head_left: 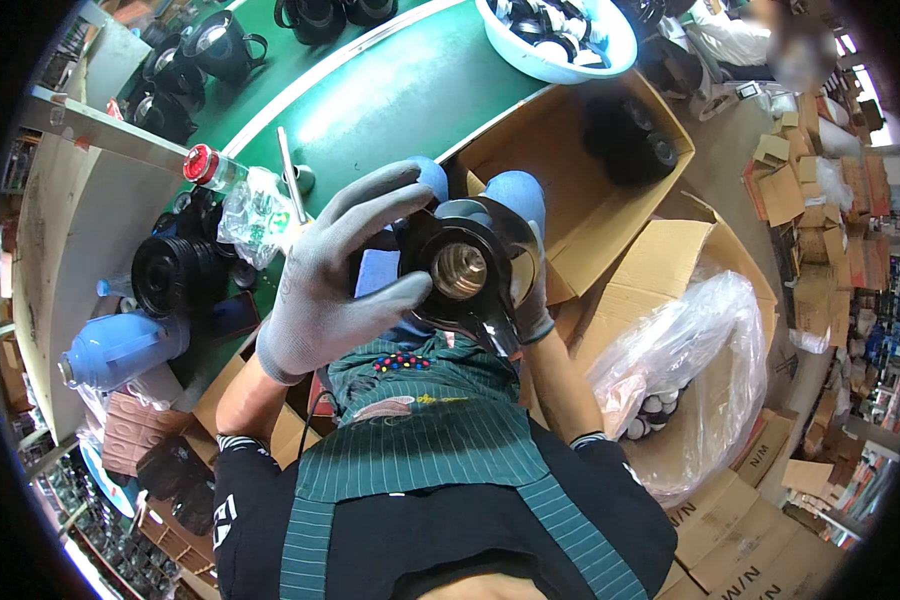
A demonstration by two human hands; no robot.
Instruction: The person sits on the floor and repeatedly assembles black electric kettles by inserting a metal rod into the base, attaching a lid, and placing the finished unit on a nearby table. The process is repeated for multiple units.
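A black jug [467, 312] with a pouring spout is held in front of my body, its round mouth facing up at me. Inside the mouth shows a shiny, ridged, silvery-brown liner [459, 270]. My right hand [533, 301], in a grey glove, grips the jug from its right side, its fingers partly hidden behind it. Also gloved in grey, my left hand [335, 272] is at the jug's left side with fingers and thumb spread apart. Its thumb tip is close to the mouth's rim; whether it touches cannot be told.
A green table [380, 110] lies ahead, with black jugs [220, 48] at far left. A light-blue basin [560, 68] of small parts stands far right. An open carton [570, 200] and a plastic-lined box [710, 400] are at right; a blue flask [125, 350] is at left.
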